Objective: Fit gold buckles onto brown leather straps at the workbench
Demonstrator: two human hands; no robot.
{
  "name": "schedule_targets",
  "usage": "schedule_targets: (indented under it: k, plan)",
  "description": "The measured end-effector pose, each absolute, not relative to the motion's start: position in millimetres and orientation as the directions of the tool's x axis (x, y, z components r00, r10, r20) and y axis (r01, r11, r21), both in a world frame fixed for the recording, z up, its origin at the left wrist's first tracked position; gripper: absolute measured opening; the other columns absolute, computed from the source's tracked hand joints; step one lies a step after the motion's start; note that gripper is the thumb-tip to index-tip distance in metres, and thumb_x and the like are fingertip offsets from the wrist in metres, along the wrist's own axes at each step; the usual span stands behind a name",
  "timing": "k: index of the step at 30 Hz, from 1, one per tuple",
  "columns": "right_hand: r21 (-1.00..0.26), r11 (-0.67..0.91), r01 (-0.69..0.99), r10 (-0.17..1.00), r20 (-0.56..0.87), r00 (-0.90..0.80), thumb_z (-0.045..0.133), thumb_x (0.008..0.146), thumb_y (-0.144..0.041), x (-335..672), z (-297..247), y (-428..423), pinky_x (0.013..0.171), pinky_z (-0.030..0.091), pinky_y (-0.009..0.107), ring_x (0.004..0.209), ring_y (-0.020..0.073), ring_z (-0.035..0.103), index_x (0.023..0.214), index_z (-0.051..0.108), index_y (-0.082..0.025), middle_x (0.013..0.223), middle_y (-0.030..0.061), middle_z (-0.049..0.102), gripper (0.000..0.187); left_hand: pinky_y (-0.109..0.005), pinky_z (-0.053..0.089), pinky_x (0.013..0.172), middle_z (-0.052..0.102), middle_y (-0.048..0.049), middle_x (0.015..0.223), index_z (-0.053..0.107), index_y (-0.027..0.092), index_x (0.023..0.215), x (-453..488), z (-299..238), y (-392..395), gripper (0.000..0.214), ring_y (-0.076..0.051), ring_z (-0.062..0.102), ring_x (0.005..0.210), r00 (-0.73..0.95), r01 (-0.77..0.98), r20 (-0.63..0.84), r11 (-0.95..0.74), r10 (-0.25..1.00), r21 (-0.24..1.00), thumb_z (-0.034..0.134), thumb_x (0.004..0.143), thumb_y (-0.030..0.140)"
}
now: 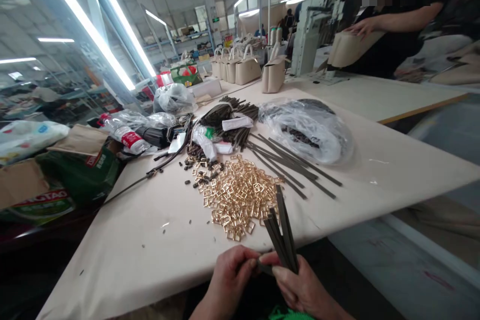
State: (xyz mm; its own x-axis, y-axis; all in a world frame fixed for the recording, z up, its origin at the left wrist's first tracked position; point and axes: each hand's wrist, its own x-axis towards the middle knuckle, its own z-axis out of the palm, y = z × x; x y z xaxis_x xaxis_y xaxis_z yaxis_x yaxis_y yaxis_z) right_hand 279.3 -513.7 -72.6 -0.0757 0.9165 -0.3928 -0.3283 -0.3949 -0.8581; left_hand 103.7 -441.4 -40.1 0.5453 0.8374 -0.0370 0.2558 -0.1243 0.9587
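My right hand (302, 285) is closed round a small bundle of dark grey-brown straps (284, 232), which fan upward out of the fist. My left hand (233, 276) pinches at the end of one dark strap (265, 267) that runs between the two hands, just in front of the table's near edge. The fingertips of both hands almost meet there. Whether a buckle sits in that pinch is hidden. Beyond the hands lies a heap of small gold rectangular buckles (240, 195). More loose dark straps (288, 160) lie behind the heap, to its right.
The pale table (142, 225) holds a tied bundle of straps (228, 115), a clear plastic bag of dark coils (311, 132) and a red-labelled bottle (125, 135). Beige handbags (245, 70) stand behind. At right, a co-worker's hand (363, 26) rests on a beige bag by a sewing machine (311, 35).
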Motion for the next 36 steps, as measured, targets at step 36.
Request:
schedule_targets:
  k: [36]
  plan:
    - [-0.910,-0.411,0.044,0.911,-0.410,0.040,0.065,0.080,-0.062,344.3,-42.3,-535.1,0.046,0.042,0.026,0.047,0.0145,0.058,0.105,0.068,-0.014,0.064,0.0024,0.066,0.054,-0.017,0.037,0.040,0.053,0.0065,0.052,0.055,0.017,0.076,127.0,12.7,-366.5,0.035,-0.006,0.048,0.039,0.433,0.115,-0.142,0.102,0.890,0.988,0.063,0.082,0.051]
